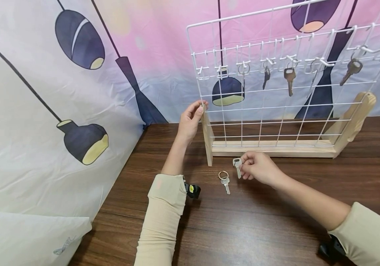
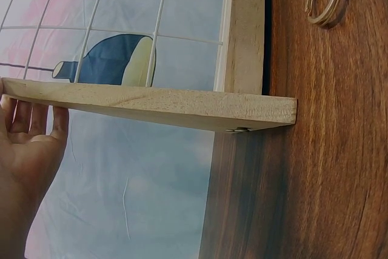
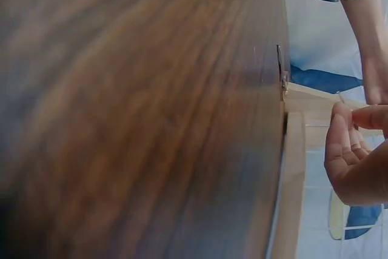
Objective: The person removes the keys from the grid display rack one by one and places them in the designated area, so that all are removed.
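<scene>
My left hand [image 1: 190, 120] holds the top of the left wooden side post [image 1: 207, 142] of a white wire grid rack [image 1: 259, 122]. In the left wrist view, the fingers [image 2: 37, 119] of that hand go behind the post's edge. My right hand [image 1: 259, 168] pinches a silver key [image 1: 238, 166] just in front of the rack's base; in the right wrist view this key is mostly hidden by the fingers. On the table, left of the right hand, lies another silver key [image 1: 225, 184] on a gold-coloured ring [image 1: 223, 175].
Several keys hang from hooks along the grid, among them a brown key [image 1: 289, 79] and a key further right [image 1: 352, 70]. The rack's wooden base [image 1: 273, 149] stands on the dark wood table [image 1: 243, 229]. A printed cloth [image 1: 163, 48] hangs behind and at the left.
</scene>
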{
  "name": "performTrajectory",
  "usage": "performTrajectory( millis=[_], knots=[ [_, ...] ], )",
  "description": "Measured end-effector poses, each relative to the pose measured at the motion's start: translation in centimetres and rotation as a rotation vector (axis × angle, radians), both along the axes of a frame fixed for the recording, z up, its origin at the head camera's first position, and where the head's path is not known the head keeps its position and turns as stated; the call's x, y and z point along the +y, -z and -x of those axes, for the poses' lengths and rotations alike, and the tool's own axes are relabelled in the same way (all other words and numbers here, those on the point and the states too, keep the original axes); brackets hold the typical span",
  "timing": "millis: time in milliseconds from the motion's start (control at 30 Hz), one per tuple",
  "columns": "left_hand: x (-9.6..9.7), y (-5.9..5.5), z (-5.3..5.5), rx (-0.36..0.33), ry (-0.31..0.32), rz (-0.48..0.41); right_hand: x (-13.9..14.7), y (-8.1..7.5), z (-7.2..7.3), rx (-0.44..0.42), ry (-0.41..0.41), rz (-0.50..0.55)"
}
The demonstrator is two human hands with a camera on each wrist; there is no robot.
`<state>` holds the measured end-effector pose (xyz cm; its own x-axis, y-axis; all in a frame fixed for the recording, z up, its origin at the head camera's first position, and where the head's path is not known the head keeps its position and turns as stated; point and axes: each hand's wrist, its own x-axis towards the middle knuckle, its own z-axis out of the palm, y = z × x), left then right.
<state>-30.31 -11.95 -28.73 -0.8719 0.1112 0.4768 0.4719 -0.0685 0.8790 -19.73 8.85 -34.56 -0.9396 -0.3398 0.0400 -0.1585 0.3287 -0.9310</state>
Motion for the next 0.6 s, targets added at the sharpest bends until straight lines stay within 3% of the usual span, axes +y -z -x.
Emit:
performTrajectory(
  millis=[600],
  knots=[
    [0.0, 0.1, 0.0, 0.016, 0.001, -0.004, -0.4, 2.3, 0.6, -0.207, 0.01, -0.134]
  ],
)
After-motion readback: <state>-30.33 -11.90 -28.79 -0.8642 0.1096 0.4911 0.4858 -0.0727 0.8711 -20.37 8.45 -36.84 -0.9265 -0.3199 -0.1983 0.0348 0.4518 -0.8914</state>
